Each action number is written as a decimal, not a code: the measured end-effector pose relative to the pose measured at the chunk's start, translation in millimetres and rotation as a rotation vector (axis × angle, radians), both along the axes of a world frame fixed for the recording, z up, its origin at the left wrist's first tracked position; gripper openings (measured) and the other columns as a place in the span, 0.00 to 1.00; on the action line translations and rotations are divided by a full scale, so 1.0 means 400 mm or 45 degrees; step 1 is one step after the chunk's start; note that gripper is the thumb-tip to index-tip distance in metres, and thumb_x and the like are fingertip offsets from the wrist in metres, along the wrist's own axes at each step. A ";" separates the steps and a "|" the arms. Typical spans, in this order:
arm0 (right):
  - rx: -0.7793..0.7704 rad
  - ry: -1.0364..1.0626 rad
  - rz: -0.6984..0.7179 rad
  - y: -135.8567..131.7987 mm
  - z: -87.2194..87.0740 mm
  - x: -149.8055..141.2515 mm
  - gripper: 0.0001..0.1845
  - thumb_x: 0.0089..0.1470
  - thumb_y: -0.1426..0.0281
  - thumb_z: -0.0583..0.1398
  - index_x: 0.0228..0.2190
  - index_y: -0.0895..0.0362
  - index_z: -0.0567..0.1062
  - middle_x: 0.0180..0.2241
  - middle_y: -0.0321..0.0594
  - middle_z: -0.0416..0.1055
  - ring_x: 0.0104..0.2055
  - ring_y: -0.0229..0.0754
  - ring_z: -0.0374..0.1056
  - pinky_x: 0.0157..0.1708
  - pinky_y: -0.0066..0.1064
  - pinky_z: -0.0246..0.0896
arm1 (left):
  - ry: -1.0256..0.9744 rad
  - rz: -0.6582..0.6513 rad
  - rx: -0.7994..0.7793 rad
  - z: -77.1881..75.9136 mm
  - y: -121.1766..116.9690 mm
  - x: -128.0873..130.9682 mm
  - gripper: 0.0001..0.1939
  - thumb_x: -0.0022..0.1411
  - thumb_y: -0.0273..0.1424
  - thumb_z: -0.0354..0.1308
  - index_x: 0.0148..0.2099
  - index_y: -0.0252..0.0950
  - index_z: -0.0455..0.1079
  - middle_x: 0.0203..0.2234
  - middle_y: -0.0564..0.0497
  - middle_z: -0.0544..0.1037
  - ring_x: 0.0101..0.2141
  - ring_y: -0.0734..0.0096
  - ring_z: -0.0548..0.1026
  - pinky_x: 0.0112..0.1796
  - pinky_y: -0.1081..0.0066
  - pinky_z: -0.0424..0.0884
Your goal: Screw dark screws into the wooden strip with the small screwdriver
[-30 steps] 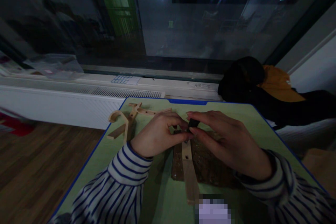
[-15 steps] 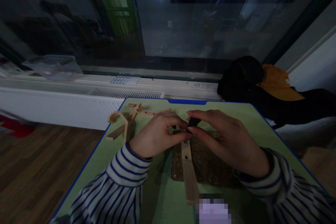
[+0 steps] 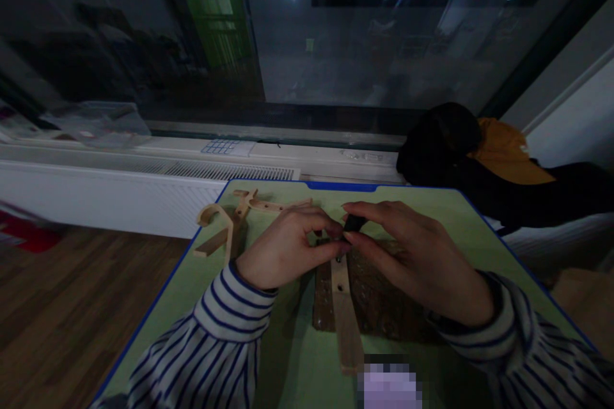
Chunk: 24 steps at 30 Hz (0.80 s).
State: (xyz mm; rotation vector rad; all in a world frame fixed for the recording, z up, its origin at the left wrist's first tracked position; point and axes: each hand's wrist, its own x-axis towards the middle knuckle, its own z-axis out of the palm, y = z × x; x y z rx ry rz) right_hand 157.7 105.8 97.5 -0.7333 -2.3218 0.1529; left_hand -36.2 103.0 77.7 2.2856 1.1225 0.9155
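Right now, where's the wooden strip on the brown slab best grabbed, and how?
Probably pinch the wooden strip across its near end, from the near left: that flat end juts past the brown slab, clear of the left hand and right hand.

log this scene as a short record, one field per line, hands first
right hand: pinches a small black piece between thumb and finger
left hand: fingertips at the wooden strip's far end; grip unclear
wooden strip: lies across a shiny brown slab, holes visible
left side: other wooden parts, some curved
surface: green table, blue edge
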 end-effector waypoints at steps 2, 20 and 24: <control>-0.001 -0.002 -0.002 0.000 -0.001 0.000 0.17 0.56 0.71 0.57 0.48 0.57 0.66 0.38 0.38 0.72 0.40 0.38 0.68 0.42 0.31 0.63 | 0.004 0.004 -0.003 0.001 0.000 0.001 0.06 0.55 0.31 0.61 0.33 0.33 0.74 0.30 0.49 0.78 0.35 0.66 0.73 0.42 0.66 0.65; 0.030 -0.002 0.017 0.000 -0.001 0.000 0.17 0.56 0.71 0.57 0.48 0.57 0.65 0.38 0.39 0.72 0.40 0.38 0.68 0.41 0.31 0.64 | 0.008 0.003 -0.014 -0.001 -0.002 0.001 0.08 0.55 0.33 0.61 0.32 0.33 0.73 0.29 0.49 0.78 0.35 0.66 0.72 0.41 0.65 0.65; 0.050 -0.010 0.013 0.001 -0.002 0.002 0.18 0.55 0.70 0.58 0.48 0.57 0.66 0.37 0.38 0.72 0.39 0.38 0.68 0.40 0.31 0.64 | 0.001 -0.012 -0.015 -0.004 0.001 0.001 0.08 0.55 0.34 0.61 0.33 0.33 0.73 0.30 0.49 0.78 0.35 0.66 0.72 0.41 0.66 0.65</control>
